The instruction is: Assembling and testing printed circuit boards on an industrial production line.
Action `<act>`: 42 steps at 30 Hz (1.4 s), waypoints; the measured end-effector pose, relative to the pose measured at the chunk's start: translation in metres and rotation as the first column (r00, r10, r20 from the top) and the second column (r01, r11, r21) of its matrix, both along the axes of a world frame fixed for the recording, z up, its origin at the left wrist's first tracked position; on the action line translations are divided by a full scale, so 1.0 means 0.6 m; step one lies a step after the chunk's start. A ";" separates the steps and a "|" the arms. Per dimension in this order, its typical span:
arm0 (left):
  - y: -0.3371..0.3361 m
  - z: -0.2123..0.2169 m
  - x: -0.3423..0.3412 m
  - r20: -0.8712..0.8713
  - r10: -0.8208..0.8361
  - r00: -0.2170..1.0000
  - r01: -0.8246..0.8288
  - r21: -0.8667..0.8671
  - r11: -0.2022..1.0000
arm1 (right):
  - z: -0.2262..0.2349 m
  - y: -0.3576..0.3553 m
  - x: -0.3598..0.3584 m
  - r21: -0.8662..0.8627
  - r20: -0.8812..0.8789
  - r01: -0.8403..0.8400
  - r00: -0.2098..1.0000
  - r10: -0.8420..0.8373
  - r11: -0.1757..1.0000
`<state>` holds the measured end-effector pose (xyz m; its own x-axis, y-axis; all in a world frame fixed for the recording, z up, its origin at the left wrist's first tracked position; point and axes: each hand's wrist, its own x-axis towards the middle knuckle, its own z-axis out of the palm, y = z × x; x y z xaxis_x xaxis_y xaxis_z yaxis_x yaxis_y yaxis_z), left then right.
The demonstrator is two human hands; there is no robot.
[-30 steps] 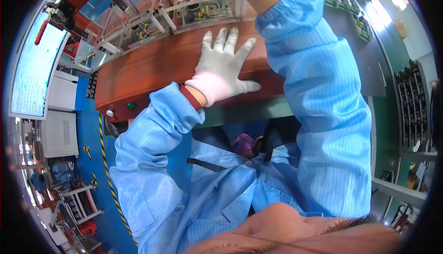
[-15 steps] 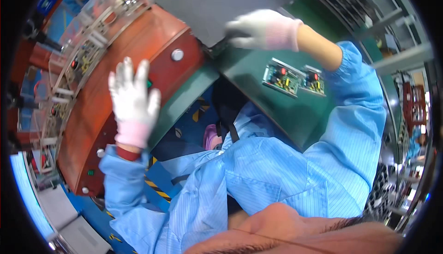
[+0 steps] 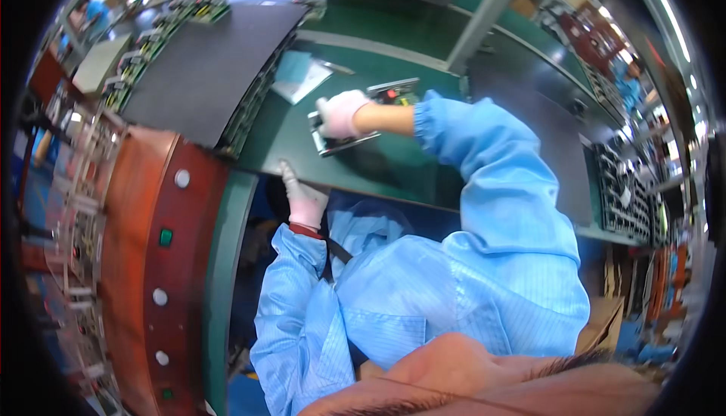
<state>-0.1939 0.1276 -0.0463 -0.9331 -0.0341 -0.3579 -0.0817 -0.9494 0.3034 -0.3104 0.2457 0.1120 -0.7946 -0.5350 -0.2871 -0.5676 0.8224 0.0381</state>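
Note:
My right hand, in a white glove, reaches out over the green table and grips the left end of a metal-framed board carrier. A green circuit board lies in the carrier just past my wrist. Also gloved, my left hand rests on the table's front edge with one finger stretched onto the top, and it holds nothing. Blue smock sleeves cover both arms.
A large black mat lies to the left, with a row of circuit boards along its side. A light blue sheet lies beyond the carrier. A red-brown machine panel with buttons stands at the left, and a black parts tray at the right.
The view has swung from the red-brown panel to the green table. My left hand came off the panel onto the table's edge. My right hand has closed on the carrier.

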 end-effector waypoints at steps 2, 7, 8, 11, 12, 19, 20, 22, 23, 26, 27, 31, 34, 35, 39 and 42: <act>0.016 0.007 -0.013 -0.024 -0.030 0.999 0.030 -0.005 1.000 | -0.013 0.008 0.003 -0.058 -0.027 0.027 0.999 -0.029 0.998; 0.016 0.010 -0.030 -0.010 0.038 0.999 -0.038 -0.004 0.999 | 0.086 0.061 0.026 -0.311 -0.026 0.062 0.997 -0.074 0.949; 0.013 0.002 -0.027 -0.002 0.037 0.999 -0.037 -0.008 0.999 | 0.144 0.078 0.040 -0.359 0.042 0.157 0.987 -0.153 0.920; 0.011 -0.009 -0.022 0.016 0.023 1.000 -0.023 -0.022 1.000 | 0.213 0.189 0.016 -0.447 0.039 0.299 0.948 -0.316 0.843; 0.011 -0.011 -0.021 0.001 0.020 1.000 -0.020 -0.025 0.999 | 0.206 0.242 -0.015 -0.399 -0.009 0.285 0.949 -0.315 0.871; 0.008 -0.007 -0.017 -0.038 0.007 0.999 -0.010 -0.062 0.998 | 0.139 0.533 -0.129 -0.174 0.018 0.679 0.726 -0.687 0.713; 0.007 -0.008 -0.014 -0.032 0.007 0.999 -0.010 -0.076 0.997 | 0.131 0.551 -0.141 -0.162 0.060 0.721 0.688 -0.723 0.673; 0.009 -0.004 -0.012 -0.036 0.005 0.999 -0.008 -0.087 0.996 | 0.112 0.583 -0.152 -0.152 0.042 0.758 0.647 -0.762 0.635; 0.009 -0.003 -0.010 -0.037 0.012 0.999 -0.015 -0.095 0.995 | 0.106 0.581 -0.153 -0.152 0.046 0.756 0.648 -0.760 0.636; 0.003 -0.005 -0.009 -0.033 0.038 0.999 -0.042 -0.111 0.993 | 0.099 0.542 -0.133 -0.020 -0.406 0.716 0.632 -0.660 0.698; 0.000 -0.011 -0.009 -0.034 0.046 0.998 -0.049 -0.103 0.993 | 0.118 0.483 -0.117 0.018 -0.509 0.736 0.589 -0.628 0.676; 0.003 -0.017 -0.008 -0.045 0.027 0.999 -0.032 -0.095 0.995 | 0.124 0.332 -0.068 -0.279 -0.158 0.500 0.818 -0.553 0.820; 0.004 -0.010 -0.010 -0.031 0.010 0.999 -0.012 -0.067 0.998 | 0.080 0.221 -0.046 -0.116 -0.034 0.366 0.927 -0.372 0.923; 0.003 -0.008 -0.011 -0.028 0.004 1.000 -0.006 -0.055 0.998 | 0.064 0.203 -0.048 -0.018 -0.058 0.331 0.942 -0.331 0.944; 0.006 -0.008 -0.014 -0.005 0.013 1.000 -0.014 -0.081 0.997 | 0.002 0.197 -0.063 -0.012 -0.030 0.277 0.960 -0.277 0.961; 0.008 -0.012 -0.020 -0.010 0.014 1.000 -0.015 -0.077 0.997 | 0.026 0.212 -0.059 -0.044 -0.124 0.291 0.948 -0.294 0.956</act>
